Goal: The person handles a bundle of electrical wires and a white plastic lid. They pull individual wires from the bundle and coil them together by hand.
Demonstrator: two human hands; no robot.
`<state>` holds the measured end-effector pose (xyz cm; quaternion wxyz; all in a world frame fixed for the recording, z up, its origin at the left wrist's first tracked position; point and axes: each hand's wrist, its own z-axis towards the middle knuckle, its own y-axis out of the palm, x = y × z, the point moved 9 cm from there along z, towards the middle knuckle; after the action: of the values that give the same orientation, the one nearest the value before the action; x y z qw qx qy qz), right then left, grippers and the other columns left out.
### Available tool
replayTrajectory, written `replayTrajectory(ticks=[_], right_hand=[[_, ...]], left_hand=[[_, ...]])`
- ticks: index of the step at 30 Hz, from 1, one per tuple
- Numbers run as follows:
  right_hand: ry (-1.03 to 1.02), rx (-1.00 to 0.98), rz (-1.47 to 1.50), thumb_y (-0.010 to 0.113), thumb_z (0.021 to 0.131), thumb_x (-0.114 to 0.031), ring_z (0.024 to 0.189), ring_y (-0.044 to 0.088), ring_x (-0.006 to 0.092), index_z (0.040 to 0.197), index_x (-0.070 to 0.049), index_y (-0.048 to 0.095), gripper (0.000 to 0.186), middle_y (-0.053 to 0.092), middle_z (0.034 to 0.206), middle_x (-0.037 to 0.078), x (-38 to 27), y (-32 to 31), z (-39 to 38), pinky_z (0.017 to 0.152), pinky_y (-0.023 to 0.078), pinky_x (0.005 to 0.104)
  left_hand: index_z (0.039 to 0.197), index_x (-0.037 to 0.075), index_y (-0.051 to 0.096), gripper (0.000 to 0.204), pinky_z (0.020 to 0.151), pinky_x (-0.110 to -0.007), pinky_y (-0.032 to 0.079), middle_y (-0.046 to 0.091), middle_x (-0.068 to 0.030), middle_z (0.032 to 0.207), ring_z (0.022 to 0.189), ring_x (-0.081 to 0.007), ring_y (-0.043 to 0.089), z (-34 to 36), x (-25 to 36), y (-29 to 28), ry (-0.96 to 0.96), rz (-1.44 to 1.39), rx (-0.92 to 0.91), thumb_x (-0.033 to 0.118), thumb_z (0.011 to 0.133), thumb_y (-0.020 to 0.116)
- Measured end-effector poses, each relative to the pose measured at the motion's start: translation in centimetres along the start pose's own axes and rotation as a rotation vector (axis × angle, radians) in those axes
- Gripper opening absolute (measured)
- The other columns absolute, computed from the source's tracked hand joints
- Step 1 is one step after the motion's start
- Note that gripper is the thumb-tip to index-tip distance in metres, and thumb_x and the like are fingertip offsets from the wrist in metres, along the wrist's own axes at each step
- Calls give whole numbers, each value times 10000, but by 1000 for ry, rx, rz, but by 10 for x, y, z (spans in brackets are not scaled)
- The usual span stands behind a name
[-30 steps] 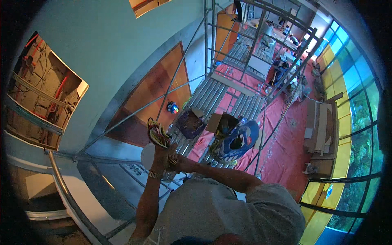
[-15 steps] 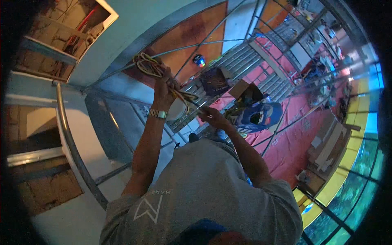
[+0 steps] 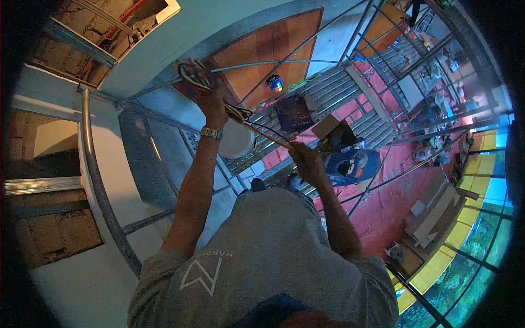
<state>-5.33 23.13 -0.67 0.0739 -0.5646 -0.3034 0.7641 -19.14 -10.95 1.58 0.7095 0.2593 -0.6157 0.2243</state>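
A looped bundle of thin cables (image 3: 195, 75), light and dark strands together, is gripped in my left hand (image 3: 210, 101), which is closed and raised ahead of me. A metal watch sits on that wrist. From the bundle, several strands stretch down to the right, where my right hand (image 3: 307, 162) is closed on them. The strands between the two hands look taut and straight. Below the cables stands a round whitish bucket (image 3: 236, 140). Beyond my right hand lies a blue bag or pack (image 3: 353, 165); its exact kind is unclear.
Scaffold tubes (image 3: 273, 62) cross around me, and a curved metal rail (image 3: 98, 180) runs on my left. Ahead are a metal plank deck (image 3: 328, 82), a dark box (image 3: 293, 113) and an open carton (image 3: 328, 127). Pink sheeting (image 3: 377, 208) covers the floor at right, beside stacked boards (image 3: 435, 216).
My right hand has moved right and slightly down, away from the left hand, drawing out a longer stretch of cable. My left hand still holds the bundle. The whole view has shifted slightly.
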Motion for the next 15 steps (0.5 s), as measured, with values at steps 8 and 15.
replayTrajectory(ticks=[8, 15], right_hand=[[-344, -72, -538, 643, 897, -186, 925, 652, 378, 1106, -96, 648, 228, 662, 998, 148, -65, -51, 92, 783, 529, 492], [-239, -217, -437, 693, 873, -247, 984, 650, 378, 1163, -83, 605, 344, 678, 1037, 155, -54, -23, 102, 844, 510, 499]], left_hand=[[1272, 12, 534, 615, 848, -379, 490, 617, -153, 1208, 1058, -261, 610, -81, 18, 65, 431, 583, -638, 330, 821, 804], [1171, 19, 538, 656, 851, -381, 501, 623, -137, 1107, 1003, -277, 609, -135, -39, 82, 271, 564, -900, 378, 730, 868]])
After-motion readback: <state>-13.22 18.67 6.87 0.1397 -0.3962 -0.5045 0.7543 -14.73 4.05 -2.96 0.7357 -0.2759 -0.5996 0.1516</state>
